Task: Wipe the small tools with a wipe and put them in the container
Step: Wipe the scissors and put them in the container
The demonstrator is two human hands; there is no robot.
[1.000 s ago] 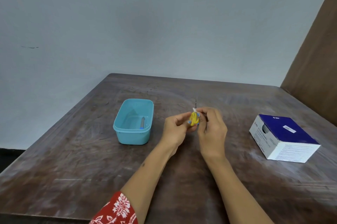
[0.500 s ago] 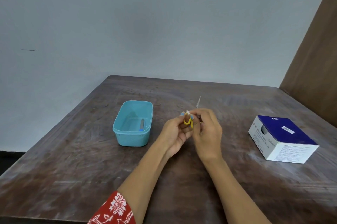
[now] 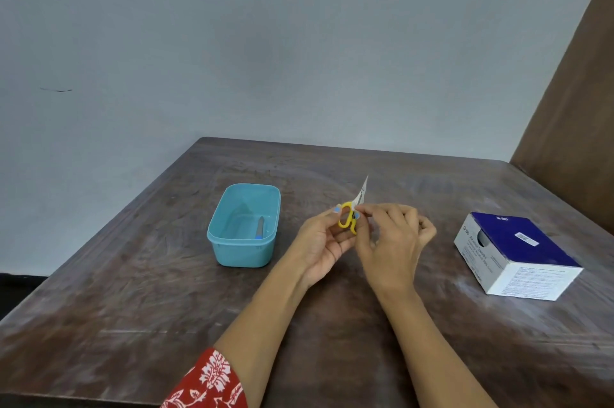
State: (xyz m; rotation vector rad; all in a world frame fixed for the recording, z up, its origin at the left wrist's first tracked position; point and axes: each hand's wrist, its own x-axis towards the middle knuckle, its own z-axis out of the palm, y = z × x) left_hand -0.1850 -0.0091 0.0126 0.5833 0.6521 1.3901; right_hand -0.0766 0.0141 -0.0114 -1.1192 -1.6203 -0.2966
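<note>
Small scissors [image 3: 348, 219] with yellow handles and short silver blades are held above the table's middle, blades pointing up and away. My left hand [image 3: 319, 241] grips the yellow handles. My right hand [image 3: 392, 241] pinches the scissors at the base of the blades with thumb and forefinger; I cannot make out a wipe between those fingers. To the left on the table stands an open teal container [image 3: 216, 234], with a thin grey tool with a blue end [image 3: 259, 228] lying inside it.
A blue and white cardboard box [image 3: 518, 254] sits on the right of the dark wooden table [image 3: 133, 291]. A brown wooden panel [image 3: 571, 108] rises at the far right. A pale wall stands behind the table.
The scissors have turned: the yellow handle loops now face me and the blades stick up higher. Both hands shifted slightly, with my right fingers sliding down to the blade base.
</note>
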